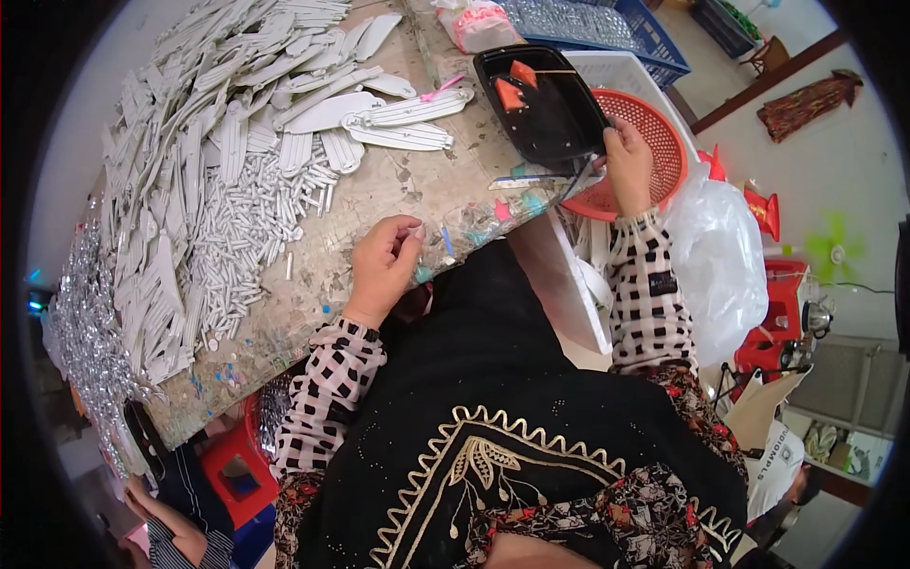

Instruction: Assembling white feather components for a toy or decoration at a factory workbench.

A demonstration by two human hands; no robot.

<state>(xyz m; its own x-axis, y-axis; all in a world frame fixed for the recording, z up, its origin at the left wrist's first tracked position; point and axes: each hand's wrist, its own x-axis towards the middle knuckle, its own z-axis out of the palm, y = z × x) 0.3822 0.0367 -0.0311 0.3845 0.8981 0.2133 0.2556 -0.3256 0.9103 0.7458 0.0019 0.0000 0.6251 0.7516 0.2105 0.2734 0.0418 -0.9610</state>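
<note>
My right hand (627,169) grips the near right corner of a black plastic tray (557,119), thumb and fingers closed on its rim. In the tray lie a few red fruit chunks (509,94), one with a thin wooden skewer (555,72) stuck in it. Near the table's front edge, my left hand (384,264) is curled, its fingertips pressed together. Something small and pale may be between them, but I cannot make it out. Left of that hand spreads a heap of small silvery-white cylinders (256,228), beside a large pile of flat white plastic pieces (171,180).
An orange-red plastic basket (654,133) stands right of the worn table (351,204). Behind are a blue crate (654,43) of shiny packs and a white-and-pink bag (479,24). A clear plastic bag (716,266) hangs at right. Another person's arm (166,522) shows lower left.
</note>
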